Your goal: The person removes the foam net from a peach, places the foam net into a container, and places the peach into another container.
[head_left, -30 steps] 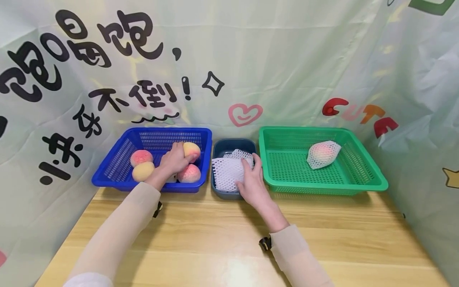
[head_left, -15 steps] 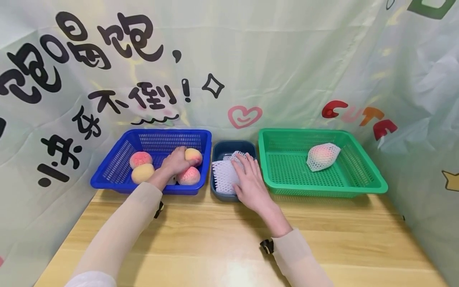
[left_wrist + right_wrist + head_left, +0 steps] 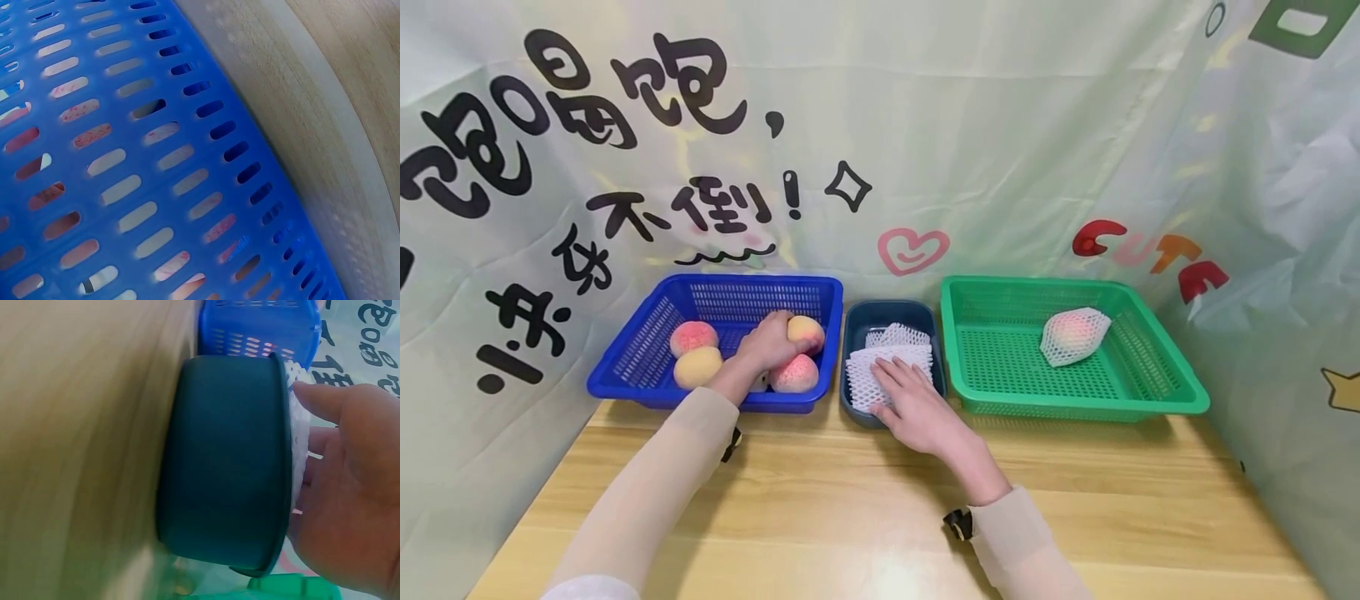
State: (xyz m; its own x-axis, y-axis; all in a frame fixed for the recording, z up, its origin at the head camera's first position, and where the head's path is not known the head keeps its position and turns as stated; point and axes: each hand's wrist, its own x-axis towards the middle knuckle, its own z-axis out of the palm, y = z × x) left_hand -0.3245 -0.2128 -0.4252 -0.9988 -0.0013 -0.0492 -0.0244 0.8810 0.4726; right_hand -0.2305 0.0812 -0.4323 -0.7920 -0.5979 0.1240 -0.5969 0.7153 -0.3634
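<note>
In the head view, my left hand (image 3: 767,343) reaches into the blue basket (image 3: 625,392) and grips a yellow-and-pink peach (image 3: 806,332) near its right side. Right below is a pink peach (image 3: 795,374); a red-pink peach (image 3: 694,338) and a yellow one (image 3: 698,367) lie to the left. My right hand (image 3: 921,412) rests with extended fingers on a white foam fruit net (image 3: 868,385) in the dark teal bin (image 3: 854,321). Behind it lies another foam net (image 3: 898,335). The right wrist view shows the thumb at the net by the rim of the bin (image 3: 231,462).
To the right stands a green basket (image 3: 973,396) holding a peach in a foam net (image 3: 1075,336). The three containers stand side by side at the back of the wooden table (image 3: 820,517), before a printed cloth (image 3: 1022,150). The blue basket's slotted wall (image 3: 137,181) fills most of the left wrist view.
My right hand has drawn back toward me over the foam net, its fingers going from curled at the far side to laid out on top. The left hand stays at the peach.
</note>
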